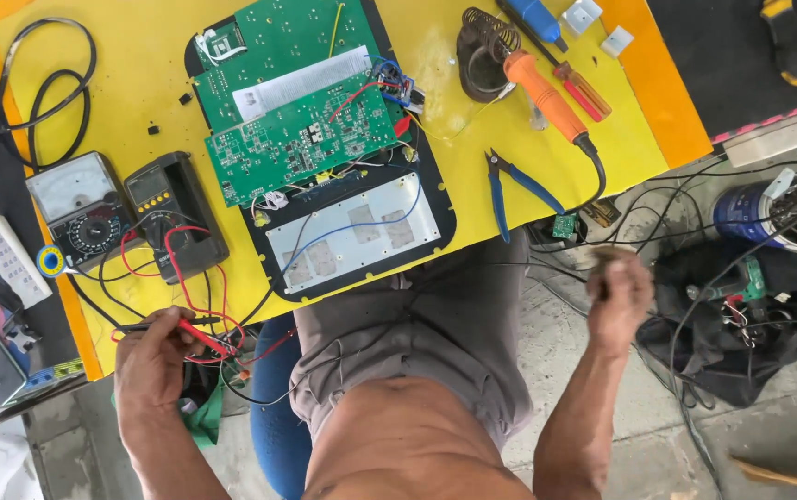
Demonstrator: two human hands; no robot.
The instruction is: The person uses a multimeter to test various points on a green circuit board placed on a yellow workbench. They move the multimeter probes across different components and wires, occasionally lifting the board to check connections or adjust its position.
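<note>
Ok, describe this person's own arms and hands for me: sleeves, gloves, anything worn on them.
Both arms are bare from the elbow down, with no sleeves in view. The left hand and the right hand wear no gloves, and no watch, bracelet or wrist strap shows. The right hand is motion-blurred, so rings there cannot be ruled out; none shows on the left. Below the arms, the person wears grey-brown shorts.

Red and black test probes (196,335) are gripped by the left hand (153,361) at the yellow table (139,102) edge, near a digital multimeter (174,213). The right hand (618,294), blurred, is closed off the table, below blue pliers (517,188).
</note>
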